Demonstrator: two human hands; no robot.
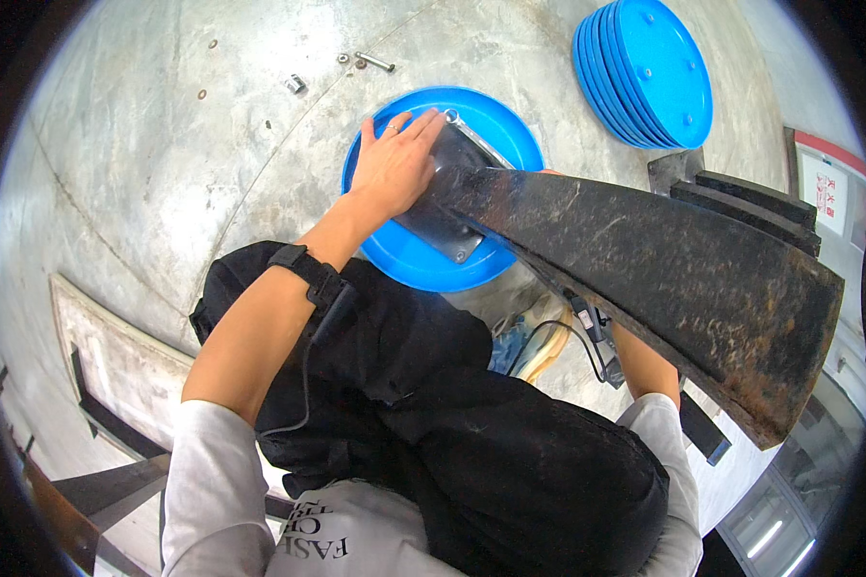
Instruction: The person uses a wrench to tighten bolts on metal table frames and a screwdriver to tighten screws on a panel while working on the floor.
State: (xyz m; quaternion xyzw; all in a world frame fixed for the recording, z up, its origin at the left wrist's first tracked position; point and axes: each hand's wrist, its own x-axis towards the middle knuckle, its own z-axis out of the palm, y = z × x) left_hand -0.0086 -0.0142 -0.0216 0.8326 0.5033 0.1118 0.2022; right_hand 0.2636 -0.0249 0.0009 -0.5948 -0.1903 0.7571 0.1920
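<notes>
A black, worn metal post [645, 260] slants across the right side, its end joined to a dark square base plate [462, 242]. That plate lies on a round blue plastic tray [438, 277] with a raised rim. My left hand [394, 162] rests on the plate's upper left part with its fingers stretched out. Beside its fingertips lies a silver wrench [479, 137], its ring end at the plate's far corner. Behind the post runs my right forearm [642, 363]. The post hides nearly all of my right hand, so its grip cannot be seen.
Several blue round trays [659, 72] stand stacked at the far right. A bolt [375, 62], a socket [294, 85] and small rusty nuts or washers lie on the concrete floor [164, 173]. More dark metal parts [741, 202] sit at right; a white board [130, 370] is at left.
</notes>
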